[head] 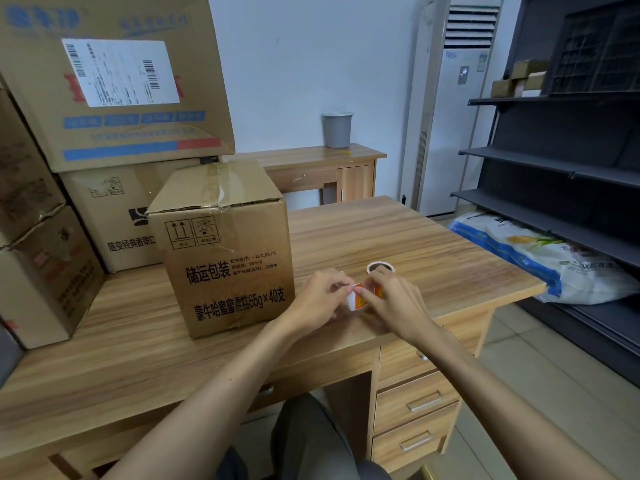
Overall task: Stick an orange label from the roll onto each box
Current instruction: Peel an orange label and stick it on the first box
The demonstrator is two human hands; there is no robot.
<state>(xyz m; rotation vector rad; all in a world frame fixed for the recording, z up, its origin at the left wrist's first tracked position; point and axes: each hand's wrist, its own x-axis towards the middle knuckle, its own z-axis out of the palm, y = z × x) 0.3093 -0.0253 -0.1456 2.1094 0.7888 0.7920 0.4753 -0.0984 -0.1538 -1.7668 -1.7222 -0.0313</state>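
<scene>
A brown cardboard box (225, 251) with black printing stands on the wooden desk (415, 244), just left of my hands. My left hand (318, 299) and my right hand (391, 303) meet over the desk's front edge, both pinching a white backing strip with an orange label (360, 299) on it. The label roll (380, 267) lies flat on the desk right behind my right hand, partly hidden by my fingers. More cardboard boxes (114, 81) are stacked at the left and behind the near box.
A black shelving rack (571, 161) stands at the right with a blue and white sack (540, 258) on its lowest shelf. Behind are a second desk (311, 157) bearing a grey bucket (337, 129) and a tall white air conditioner (453, 109). Drawers sit under the desk at right.
</scene>
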